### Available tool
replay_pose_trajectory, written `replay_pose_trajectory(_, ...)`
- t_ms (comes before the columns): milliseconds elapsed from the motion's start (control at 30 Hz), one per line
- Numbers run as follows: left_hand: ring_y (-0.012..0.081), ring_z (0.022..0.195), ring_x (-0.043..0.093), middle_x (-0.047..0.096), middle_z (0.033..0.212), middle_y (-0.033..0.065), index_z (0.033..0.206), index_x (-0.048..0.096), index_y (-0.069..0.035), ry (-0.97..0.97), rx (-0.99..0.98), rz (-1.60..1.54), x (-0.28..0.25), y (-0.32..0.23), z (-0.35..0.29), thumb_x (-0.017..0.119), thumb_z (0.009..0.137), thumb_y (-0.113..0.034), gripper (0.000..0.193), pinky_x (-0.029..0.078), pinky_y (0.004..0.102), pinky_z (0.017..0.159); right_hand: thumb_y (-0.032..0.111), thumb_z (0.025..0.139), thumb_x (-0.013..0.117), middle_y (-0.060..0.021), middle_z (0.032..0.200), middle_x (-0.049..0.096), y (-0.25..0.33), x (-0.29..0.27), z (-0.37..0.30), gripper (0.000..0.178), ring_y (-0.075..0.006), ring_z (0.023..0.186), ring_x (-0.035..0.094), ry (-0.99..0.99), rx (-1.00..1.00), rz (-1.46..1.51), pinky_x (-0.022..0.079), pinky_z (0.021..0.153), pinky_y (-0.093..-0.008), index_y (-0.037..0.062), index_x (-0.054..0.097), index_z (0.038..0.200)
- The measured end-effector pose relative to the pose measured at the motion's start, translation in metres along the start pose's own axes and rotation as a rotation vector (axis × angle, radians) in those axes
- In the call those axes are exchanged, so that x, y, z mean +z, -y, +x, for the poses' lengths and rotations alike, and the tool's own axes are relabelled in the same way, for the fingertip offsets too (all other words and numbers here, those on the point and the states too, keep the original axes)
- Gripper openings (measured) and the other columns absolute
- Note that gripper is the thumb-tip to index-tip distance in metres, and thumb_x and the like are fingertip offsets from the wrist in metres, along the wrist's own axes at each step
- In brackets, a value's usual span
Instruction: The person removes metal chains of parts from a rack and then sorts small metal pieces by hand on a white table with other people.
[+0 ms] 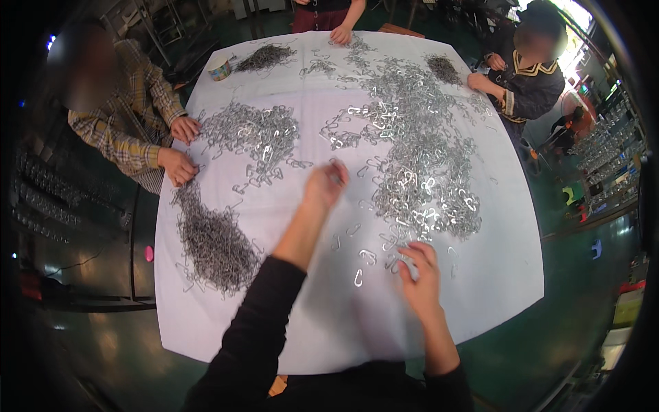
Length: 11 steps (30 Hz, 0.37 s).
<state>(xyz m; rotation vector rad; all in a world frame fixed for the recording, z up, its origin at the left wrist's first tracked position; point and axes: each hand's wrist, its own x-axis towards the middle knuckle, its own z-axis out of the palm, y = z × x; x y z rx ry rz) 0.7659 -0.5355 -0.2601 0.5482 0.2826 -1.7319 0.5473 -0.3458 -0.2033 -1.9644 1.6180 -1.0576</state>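
My left hand (326, 185) is over the middle of the white table, between two spreads of silvery metal hooks shaped like carabiners. It is smeared by motion with its fingers bent, so whether it holds anything cannot be made out. My right hand (421, 276) reaches in low over the near right part, thumb and fingers apart. Beside its fingertips lie a few loose hooks (368, 257), and a single hook (358, 278) rests farther left. Beyond that hand stretches a large heap of shiny hooks (425, 178). A smaller spread of hooks (250, 130) lies at the left.
A dense pile of thin grey wire pieces (216, 247) sits at the near left of the white-covered table (322, 329). More dark piles (268, 56) and a round tub (219, 68) are at the back. Co-workers' hands (180, 165) work at the left, far and right edges.
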Motion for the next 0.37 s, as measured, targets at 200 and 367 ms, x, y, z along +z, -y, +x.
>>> replay_pose_trajectory(200,0.0266,0.066,0.049,0.046,0.083,0.0158,0.092,0.039,0.002,-0.132,0.515,0.195,0.078,-0.173,0.148,0.033,0.080,-0.004,0.014,0.048,0.0424,0.059,-0.002,0.074,0.055,-0.0115,0.097,0.054,-0.045,-0.060,-0.037,0.019,-0.0226,0.087,0.055,-0.050,0.384,0.058,0.046,0.062,-0.0265,0.0053,0.060,0.090)
replay_pose_trajectory(367,0.0302,0.133,0.009,0.003,0.146,0.0113,0.138,0.016,-0.018,-0.214,0.701,0.911,0.155,-0.171,0.138,0.055,0.080,-0.046,0.075,0.020,0.0602,0.099,-0.002,0.074,0.055,-0.0109,0.097,0.054,-0.057,-0.066,-0.044,0.018,-0.0223,0.087,0.055,-0.088,0.499,-0.006,0.046,0.062,-0.0257,0.0050,0.059,0.090)
